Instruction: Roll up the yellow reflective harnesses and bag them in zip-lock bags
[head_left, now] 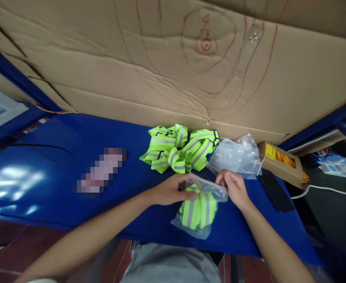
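Observation:
Near the front edge of the blue table, a clear zip bag holds a folded neon-yellow reflective strap with grey stripes. My left hand grips the bag's upper left side, thumb across the front and fingers behind. With its fingers curled in a pinch, my right hand holds the top right corner of the bag. Just beyond my hands lies a pile of loose neon-yellow reflective straps with black fittings. To its right sits a stack of clear plastic bags.
A dark phone lies on the blue table at right, beside a cardboard box with orange contents and a white cable. A blurred-out pinkish item lies left. A cardboard panel with red rings stands behind.

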`<action>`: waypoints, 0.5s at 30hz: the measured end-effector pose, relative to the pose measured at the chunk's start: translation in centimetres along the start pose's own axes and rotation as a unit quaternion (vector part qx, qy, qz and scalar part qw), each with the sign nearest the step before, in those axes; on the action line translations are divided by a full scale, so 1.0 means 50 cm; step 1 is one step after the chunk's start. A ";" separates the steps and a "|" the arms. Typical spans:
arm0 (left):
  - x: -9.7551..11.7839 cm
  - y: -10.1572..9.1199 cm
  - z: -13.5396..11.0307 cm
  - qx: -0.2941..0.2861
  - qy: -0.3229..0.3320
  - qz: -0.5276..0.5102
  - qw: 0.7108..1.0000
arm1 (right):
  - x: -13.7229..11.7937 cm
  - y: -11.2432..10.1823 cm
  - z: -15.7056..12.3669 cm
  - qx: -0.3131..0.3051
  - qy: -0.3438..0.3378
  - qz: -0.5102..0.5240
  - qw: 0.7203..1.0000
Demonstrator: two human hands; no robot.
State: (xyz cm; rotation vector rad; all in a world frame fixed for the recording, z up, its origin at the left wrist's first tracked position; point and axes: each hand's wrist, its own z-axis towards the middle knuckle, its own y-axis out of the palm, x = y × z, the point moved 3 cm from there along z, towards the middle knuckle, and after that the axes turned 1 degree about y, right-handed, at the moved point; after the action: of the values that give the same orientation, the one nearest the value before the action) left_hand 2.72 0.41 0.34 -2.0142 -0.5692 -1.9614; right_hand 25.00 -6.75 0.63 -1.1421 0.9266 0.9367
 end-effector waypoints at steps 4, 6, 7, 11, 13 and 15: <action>0.094 -0.014 -0.067 0.067 0.098 0.011 0.993 | 0.022 -0.019 0.011 0.080 0.038 0.058 0.994; 0.149 -0.065 -0.107 0.175 0.156 0.003 0.972 | 0.034 -0.019 0.014 0.101 0.044 0.028 0.993; 0.174 -0.105 -0.127 0.245 0.172 0.012 0.954 | 0.037 -0.014 0.014 0.096 0.037 -0.001 0.995; 0.255 -0.314 -0.208 0.512 0.157 0.238 0.810 | 0.037 0.028 0.004 0.025 -0.015 -0.086 0.996; 0.271 -0.416 -0.236 0.561 0.137 0.292 0.763 | 0.033 0.052 -0.003 -0.030 -0.044 -0.114 0.992; 0.269 -0.498 -0.251 0.579 0.108 0.349 0.729 | 0.030 0.070 -0.008 -0.083 -0.069 -0.143 0.984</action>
State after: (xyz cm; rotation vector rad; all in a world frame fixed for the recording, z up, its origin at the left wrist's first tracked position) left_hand -19.78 17.91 12.39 -0.9217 -0.6067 -0.8873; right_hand 22.18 -6.41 -1.92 -1.2954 0.5625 0.8553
